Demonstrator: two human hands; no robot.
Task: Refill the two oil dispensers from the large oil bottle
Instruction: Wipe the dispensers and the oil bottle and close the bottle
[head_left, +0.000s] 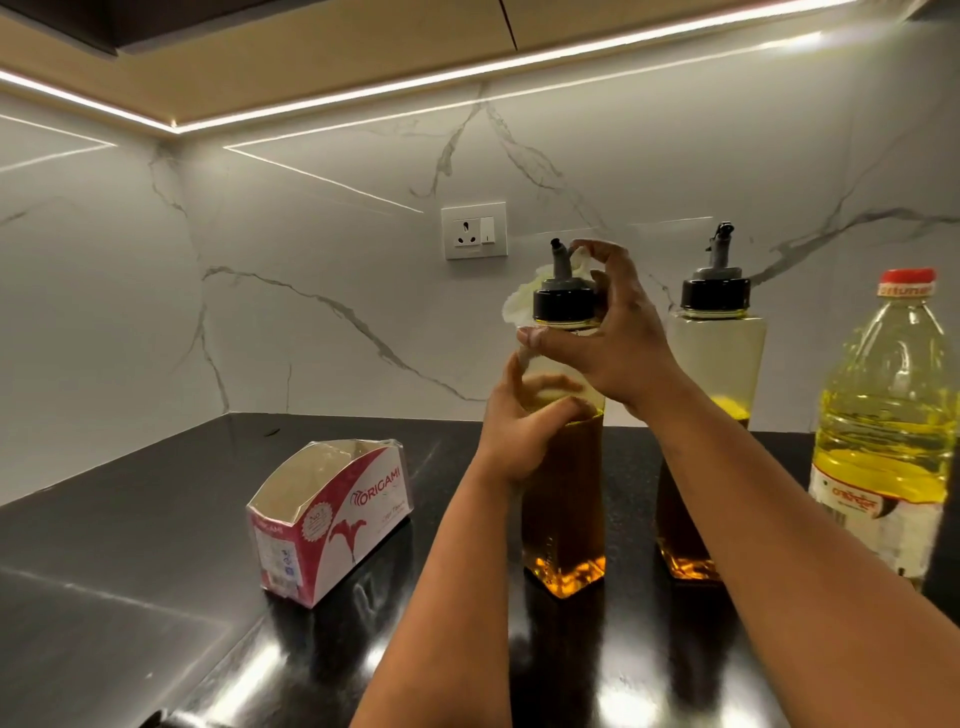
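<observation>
Two square glass oil dispensers with black caps and grey spouts stand on the black counter (156, 571). My left hand (519, 436) grips the body of the nearer dispenser (563, 499), which holds oil to about two thirds. My right hand (608, 343) holds a white tissue (519, 301) against that dispenser's cap and spout. The second dispenser (714, 364) stands to the right, partly behind my right forearm. The large oil bottle (883, 415), with a red cap on and yellow oil inside, stands at the far right.
An open pink and white tissue box (332, 514) sits on the counter left of the dispensers. A marble wall with a socket plate (474, 229) rises behind, and the counter runs into a corner at the back left.
</observation>
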